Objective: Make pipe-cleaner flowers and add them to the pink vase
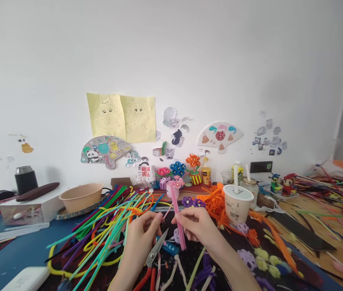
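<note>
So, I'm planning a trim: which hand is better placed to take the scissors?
Probably the left hand: the scissors lie close beside it, though it pinches a thin pink piece; the right hand holds pink strips farther away.

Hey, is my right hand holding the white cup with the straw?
No, the right hand grips pink strips, while the cup stands apart beyond it.

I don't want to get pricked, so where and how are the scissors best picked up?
Probably by the red handles, coming from the near side, just right of the left forearm. The scissors point away from the person, handles nearest, with the pointed tip close to the left hand, so this should keep fingers clear of it. The handle ends are out of the picture.
</note>
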Demonstrator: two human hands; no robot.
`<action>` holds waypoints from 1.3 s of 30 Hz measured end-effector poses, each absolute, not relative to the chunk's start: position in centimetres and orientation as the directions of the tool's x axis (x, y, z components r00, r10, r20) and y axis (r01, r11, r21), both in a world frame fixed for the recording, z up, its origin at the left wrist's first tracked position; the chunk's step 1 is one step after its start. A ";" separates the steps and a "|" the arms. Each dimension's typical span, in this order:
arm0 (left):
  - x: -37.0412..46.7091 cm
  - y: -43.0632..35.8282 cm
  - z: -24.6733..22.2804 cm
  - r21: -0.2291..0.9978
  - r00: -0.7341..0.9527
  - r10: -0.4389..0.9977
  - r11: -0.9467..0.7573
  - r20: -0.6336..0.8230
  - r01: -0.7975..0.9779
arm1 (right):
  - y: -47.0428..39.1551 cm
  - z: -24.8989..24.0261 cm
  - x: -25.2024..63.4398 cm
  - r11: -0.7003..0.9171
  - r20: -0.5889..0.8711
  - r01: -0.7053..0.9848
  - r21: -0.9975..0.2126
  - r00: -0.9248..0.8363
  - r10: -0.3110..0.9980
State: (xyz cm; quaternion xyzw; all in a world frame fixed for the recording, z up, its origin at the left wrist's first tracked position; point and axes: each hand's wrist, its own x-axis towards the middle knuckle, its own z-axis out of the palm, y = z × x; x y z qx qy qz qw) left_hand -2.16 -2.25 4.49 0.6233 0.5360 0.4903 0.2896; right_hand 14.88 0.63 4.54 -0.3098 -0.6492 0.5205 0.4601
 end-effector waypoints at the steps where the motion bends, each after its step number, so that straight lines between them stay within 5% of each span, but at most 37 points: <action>1: -2.1 -2.4 4.5 0.867 -0.023 0.954 -0.260 0.298 0.425 | 0.7 4.5 14.9 0.255 0.269 -0.087 -0.963 -0.365 0.891; 5: -1.4 -3.1 4.0 0.771 0.121 0.947 -0.314 0.298 0.554 | 1.1 4.2 15.2 0.249 0.274 -0.118 -0.961 -0.296 0.915; 10: -1.2 -2.9 3.3 0.733 0.108 0.928 -0.350 0.357 0.583 | 1.2 4.3 15.5 0.245 0.263 -0.097 -0.965 -0.322 0.910; 24: -1.4 -2.8 4.5 0.884 0.038 0.920 -0.385 0.389 0.267 | 0.3 3.6 14.4 0.237 0.186 0.011 -0.971 -0.586 0.789; 34: -1.8 -2.9 4.4 0.840 -0.011 0.902 -0.397 0.431 0.369 | 0.4 3.6 14.7 0.189 0.136 0.017 -0.982 -0.630 0.764; 39: -1.9 -3.2 4.6 0.723 -0.048 0.852 -0.411 0.522 0.555 | 0.4 3.5 14.9 0.163 0.110 0.023 -0.986 -0.642 0.759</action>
